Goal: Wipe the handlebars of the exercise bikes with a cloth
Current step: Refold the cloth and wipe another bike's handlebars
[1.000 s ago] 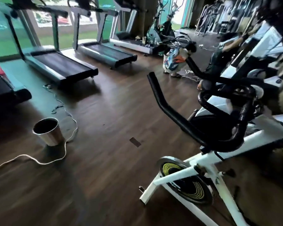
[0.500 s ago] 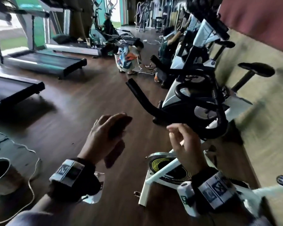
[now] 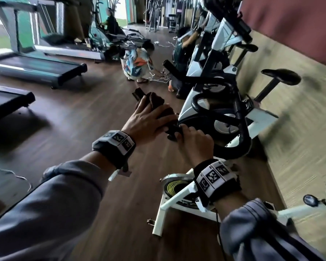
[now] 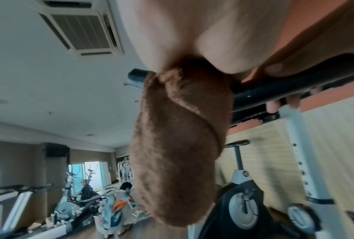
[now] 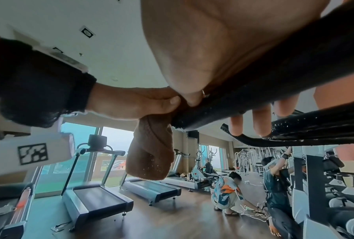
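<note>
The nearest white exercise bike (image 3: 179, 202) has black handlebars (image 3: 243, 132). A brown cloth (image 3: 156, 102) is draped over the bar's left arm, whose end (image 3: 137, 94) sticks out beyond it. My left hand (image 3: 149, 117) lies on top and holds the cloth against the bar, thumb pinching it underneath. In the left wrist view the cloth (image 4: 182, 145) hangs down from the bar (image 4: 274, 92). My right hand (image 3: 190, 134) grips the bare bar just behind the cloth. In the right wrist view, its fingers (image 5: 262, 121) curl round the handlebar (image 5: 274, 80) next to the cloth (image 5: 151, 153).
More bikes (image 3: 218, 53) line the right wall (image 3: 299, 129), with a person (image 3: 183, 53) at one. A second person (image 3: 137, 66) crouches on the wooden floor among cables. Treadmills (image 3: 36, 70) stand at the left. A loose cord (image 3: 17, 176) lies at the lower left.
The view has swung right towards the bikes. Both hands rose into view; the left brought the cloth onto the handlebar's left arm and the right took hold of the bar.
</note>
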